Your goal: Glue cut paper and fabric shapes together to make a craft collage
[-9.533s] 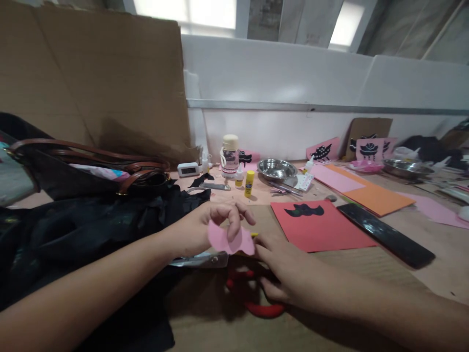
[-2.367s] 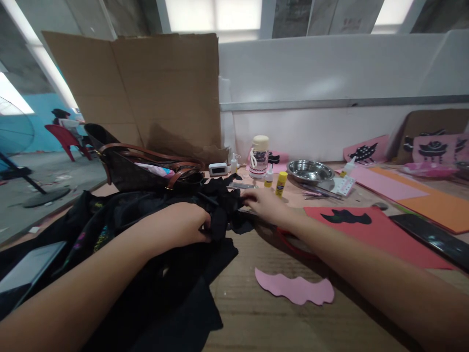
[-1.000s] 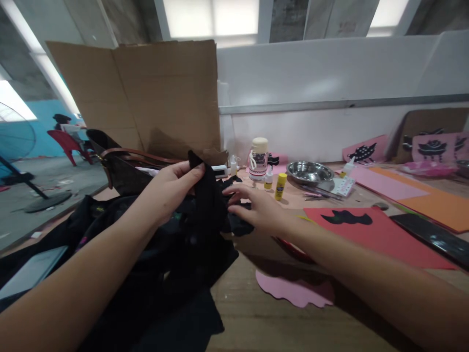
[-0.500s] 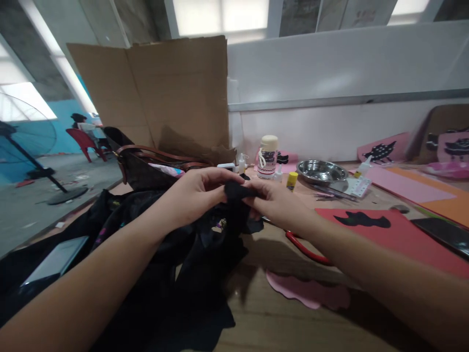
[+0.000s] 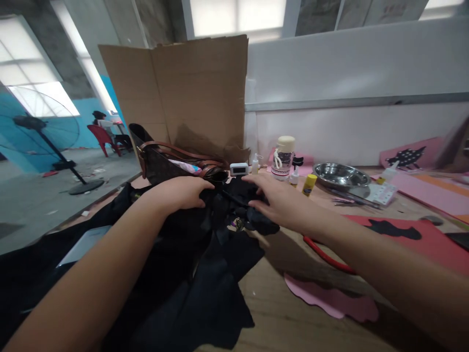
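1. Black cloth (image 5: 220, 293), loose and crumpled: spread across the near left of the worktop (image 5: 271, 318), with dark scraps (image 5: 238, 188) heaped mid-scene, between my two grips. Its bulk probably explains why it fills that side.
2. Left grip (image 5: 185, 191): lowered onto the far part of the cloth, fingers bent toward the scraps. Whether fabric is pinched I cannot tell; the fingertips end against black.
3. Right grip (image 5: 273, 195): thumb and fingers parted, nothing visibly clasped, at the right side of the scraps. Facing its partner, it likely lets me reach the heap from both sides.
4. Pink cut-out (image 5: 335, 298), wavy-edged: flat, near right, apart from the cloth, presumably so it is not covered.
5. Red handle (image 5: 330, 256): beside my right forearm, which hides part of it; the rest I cannot identify.
6. Red sheet (image 5: 447, 249): right, carrying a black cut-out (image 5: 397, 230), perhaps to keep that shape flat and in sight.
7. Glue stick (image 5: 309, 185), yellow: on its end, far right of the heap, left of a metal bowl (image 5: 342, 182); standing probably saves room.
8. Handbag (image 5: 157, 168): far left, before upright cardboard (image 5: 198, 88), seemingly out of my way.
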Action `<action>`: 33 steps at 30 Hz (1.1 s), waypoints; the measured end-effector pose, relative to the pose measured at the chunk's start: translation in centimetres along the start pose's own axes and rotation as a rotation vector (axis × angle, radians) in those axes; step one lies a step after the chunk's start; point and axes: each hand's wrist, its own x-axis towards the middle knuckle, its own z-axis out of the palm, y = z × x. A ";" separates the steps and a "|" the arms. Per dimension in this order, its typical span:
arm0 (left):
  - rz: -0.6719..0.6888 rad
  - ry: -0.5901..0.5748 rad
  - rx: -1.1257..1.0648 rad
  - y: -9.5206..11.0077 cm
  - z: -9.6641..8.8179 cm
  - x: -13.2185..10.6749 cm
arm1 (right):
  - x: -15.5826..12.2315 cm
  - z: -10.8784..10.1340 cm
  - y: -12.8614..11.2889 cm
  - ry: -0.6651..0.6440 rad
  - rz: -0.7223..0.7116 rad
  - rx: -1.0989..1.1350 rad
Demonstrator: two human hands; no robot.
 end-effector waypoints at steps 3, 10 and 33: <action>0.031 -0.064 0.021 0.1 0.7 0.5 | -0.2 0.4 -0.6 -0.059 0.009 -0.015; -0.003 -0.089 0.097 0.3 0.7 0.6 | -0.7 0.2 0.0 -0.123 0.077 0.012; 0.086 0.166 -0.244 3.0 -0.1 -0.3 | -4.1 -0.2 -5.8 -0.402 -0.223 0.296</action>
